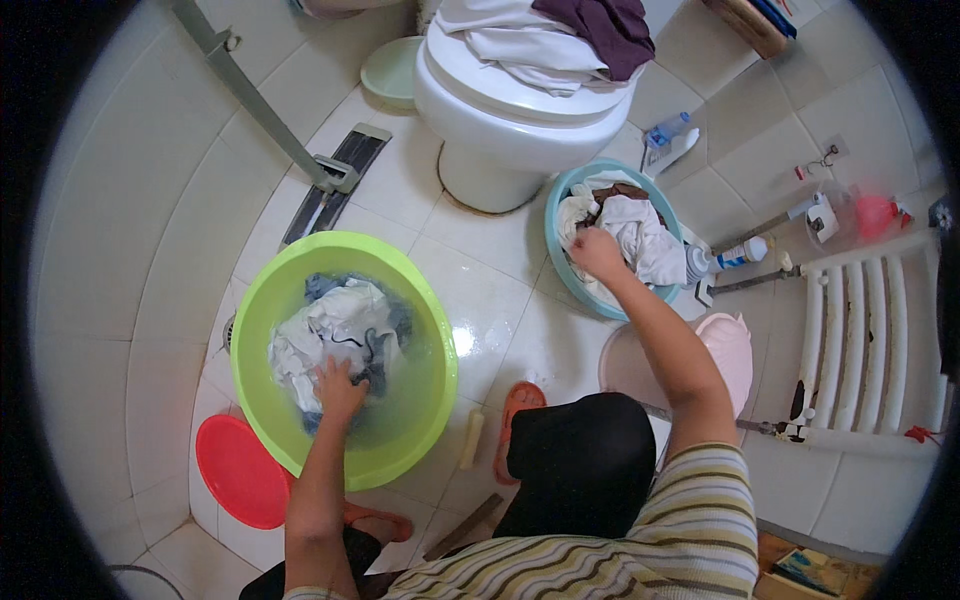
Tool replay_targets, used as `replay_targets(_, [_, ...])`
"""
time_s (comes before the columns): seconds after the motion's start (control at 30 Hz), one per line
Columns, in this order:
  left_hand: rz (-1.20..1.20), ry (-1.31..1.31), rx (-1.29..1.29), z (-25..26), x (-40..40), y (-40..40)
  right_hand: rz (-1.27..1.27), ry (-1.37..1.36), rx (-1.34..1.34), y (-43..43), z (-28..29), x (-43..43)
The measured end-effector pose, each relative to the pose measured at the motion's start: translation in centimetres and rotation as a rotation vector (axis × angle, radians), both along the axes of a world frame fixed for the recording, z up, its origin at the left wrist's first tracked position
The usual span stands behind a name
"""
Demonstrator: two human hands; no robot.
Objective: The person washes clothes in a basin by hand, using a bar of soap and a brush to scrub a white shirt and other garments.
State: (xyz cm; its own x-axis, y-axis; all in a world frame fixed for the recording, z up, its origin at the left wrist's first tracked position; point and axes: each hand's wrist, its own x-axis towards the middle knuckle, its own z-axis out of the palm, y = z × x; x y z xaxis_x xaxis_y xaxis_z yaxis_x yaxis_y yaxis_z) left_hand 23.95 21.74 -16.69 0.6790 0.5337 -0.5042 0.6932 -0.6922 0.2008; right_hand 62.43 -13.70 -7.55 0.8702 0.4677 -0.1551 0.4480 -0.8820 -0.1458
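Observation:
My left hand [341, 391] lies with spread fingers on a wet white garment [341, 315] in a large lime-green basin [435, 375]. Cloudy water fills part of this basin, and dark blue cloth [401, 319] is soaking under and beside the white garment. On the other side, my right hand [598, 255] reaches into a light blue basin [559, 262] heaped with laundry. Its fingers are curled against off-white cloth [576, 210] there; whether they grip it is hidden. A white garment [637, 229] and a brown one [621, 193] lie beside that hand.
White and dark purple clothes [600, 30] lie on the closed toilet [480, 112]. A flat mop [330, 180] leans behind the green basin, with a red basin [244, 472] at its left. Bottles [741, 253], a pink bin [724, 352] and a radiator [862, 345] line the right side.

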Motion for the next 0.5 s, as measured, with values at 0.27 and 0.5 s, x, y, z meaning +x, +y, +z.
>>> replay_targets(0.27, [-0.054,-0.33,-0.078,1.3,-1.3,-3.7,-0.251,-0.034,-0.04,-9.9,-9.9,0.0])
replay_targets(0.5, [-0.025,-0.487,-0.096,1.2,-1.7,-3.8,-0.599,-0.38,0.312,-13.6,1.0,5.8])
